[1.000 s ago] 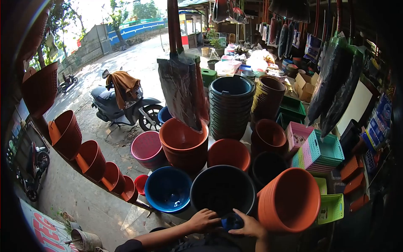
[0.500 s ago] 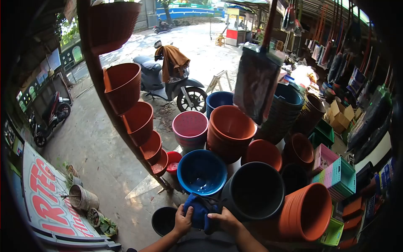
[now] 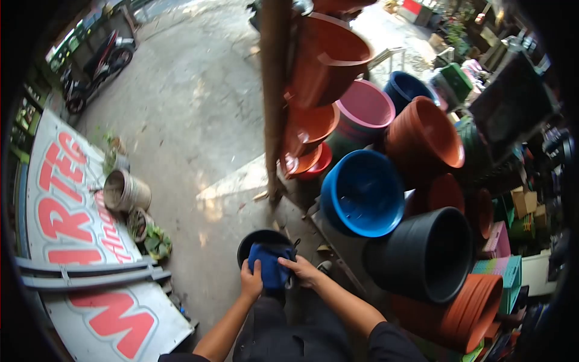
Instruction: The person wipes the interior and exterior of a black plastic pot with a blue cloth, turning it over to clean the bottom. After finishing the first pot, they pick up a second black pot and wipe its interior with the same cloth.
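Note:
A blue cloth (image 3: 270, 269), bunched and folded, is held between my two hands. My left hand (image 3: 252, 281) pinches its left side, with the thumb on top. My right hand (image 3: 303, 271) grips the right side, where a dark strip or cord shows at the edge. Beneath and beyond the cloth stands a small black pot (image 3: 265, 236) on the ground, partly covered by it. The fingers under the cloth are hidden.
To the right are a blue tub (image 3: 362, 193), a large black pot (image 3: 422, 256) and stacked orange pots (image 3: 449, 314). A post (image 3: 275, 102) carries hanging orange planters (image 3: 330, 57). At left are a lettered signboard (image 3: 66, 193), a white bucket (image 3: 129, 190) and a parked motorbike (image 3: 96, 69).
My view has turned left and down, so the tubs appear farther right. Both hands, still holding the blue cloth, now appear in front of the small black pot.

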### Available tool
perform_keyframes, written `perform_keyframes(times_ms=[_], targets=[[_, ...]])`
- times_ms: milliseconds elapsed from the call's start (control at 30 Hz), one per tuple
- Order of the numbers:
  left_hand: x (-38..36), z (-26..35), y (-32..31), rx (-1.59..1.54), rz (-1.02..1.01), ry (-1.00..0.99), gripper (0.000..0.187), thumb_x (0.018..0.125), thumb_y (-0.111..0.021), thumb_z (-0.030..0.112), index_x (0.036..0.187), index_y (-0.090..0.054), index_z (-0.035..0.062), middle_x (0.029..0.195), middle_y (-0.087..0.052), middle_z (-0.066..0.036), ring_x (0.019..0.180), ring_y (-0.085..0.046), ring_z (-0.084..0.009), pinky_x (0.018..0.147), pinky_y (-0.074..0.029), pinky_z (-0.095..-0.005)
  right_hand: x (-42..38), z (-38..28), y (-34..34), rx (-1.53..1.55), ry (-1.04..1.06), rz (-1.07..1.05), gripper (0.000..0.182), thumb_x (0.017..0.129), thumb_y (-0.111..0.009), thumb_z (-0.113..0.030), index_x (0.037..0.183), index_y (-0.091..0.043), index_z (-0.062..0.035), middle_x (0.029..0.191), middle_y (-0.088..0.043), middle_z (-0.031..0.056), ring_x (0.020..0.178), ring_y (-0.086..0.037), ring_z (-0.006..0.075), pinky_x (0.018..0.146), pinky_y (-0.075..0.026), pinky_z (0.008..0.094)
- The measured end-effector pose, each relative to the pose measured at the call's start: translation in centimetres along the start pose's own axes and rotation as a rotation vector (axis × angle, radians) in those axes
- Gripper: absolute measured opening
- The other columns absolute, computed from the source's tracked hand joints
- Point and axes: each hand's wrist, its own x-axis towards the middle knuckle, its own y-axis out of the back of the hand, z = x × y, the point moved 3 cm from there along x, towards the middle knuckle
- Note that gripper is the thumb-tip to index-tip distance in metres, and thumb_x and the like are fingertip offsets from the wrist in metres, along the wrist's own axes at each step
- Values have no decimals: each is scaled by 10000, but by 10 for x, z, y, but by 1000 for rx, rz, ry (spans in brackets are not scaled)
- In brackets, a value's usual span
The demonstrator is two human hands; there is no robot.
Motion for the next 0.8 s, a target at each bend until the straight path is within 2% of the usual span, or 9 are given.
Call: perform_keyframes(times_ms=[100,200,333,400,467,533,600,667,800], targets=[[14,-64,23,43,-12,34,349,1024,-562,341,1126,-550,7,1005,-634,-68,921,-579,-122,833,-480,-288,59,47,25,-174,16,61,401,873,-758,-196,1183,-601,3,1033,-690,96,905,-688,198,795,-586,369],[28,-114,35,67,25,182,373,1015,-572,371,1109,-557,11,991,-635,-59,910,-577,-122,824,-480,-289,100,79,53,249,-209,-16,378,875,-738,-128,1183,-592,35,1064,-688,115,928,-693,202,831,-579,365],[42,-177,39,80,8,273,431,991,-595,421,1091,-579,2,934,-654,-72,879,-591,-138,824,-488,-312,144,139,69,471,-234,80,397,862,-755,-123,1199,-592,7,1076,-684,100,951,-682,189,872,-561,355],[48,-191,39,218,-5,199,425,990,-596,413,1097,-577,1,923,-664,-96,877,-617,-165,825,-494,-328,160,152,73,72,-3,164,455,855,-753,-115,1262,-572,-24,1090,-676,84,1009,-660,203,903,-547,379],[50,-211,38,194,12,200,428,986,-598,417,1103,-575,5,926,-672,-129,877,-639,-202,824,-498,-344,178,166,84,-81,12,154,477,828,-763,-75,1256,-557,-28,1094,-668,91,989,-660,195,883,-555,375],[52,-213,38,214,2,240,409,996,-594,404,1074,-573,3,947,-646,-93,908,-591,-153,846,-477,-322,195,179,105,-158,66,299,411,834,-708,-24,1216,-558,-28,1079,-661,92,976,-659,191,844,-569,368],[54,-228,41,229,4,279,417,996,-590,414,1075,-574,4,955,-649,-91,918,-592,-155,854,-476,-324,209,182,124,27,-31,299,270,884,-555,-37,1154,-566,-27,1014,-664,104,904,-674,204,813,-579,372],[58,-244,47,230,-14,283,419,998,-584,415,1078,-576,4,956,-648,-92,926,-592,-157,864,-473,-324,218,188,135,395,-99,301,100,897,-551,-59,980,-606,-55,844,-608,36,771,-613,147,754,-547,303],[68,-255,50,245,-72,326,430,997,-581,423,1094,-579,5,953,-657,-102,920,-604,-164,856,-479,-328,214,165,121,144,-66,334,88,960,-631,-155,958,-620,-67,916,-653,44,795,-619,116,720,-542,297]])
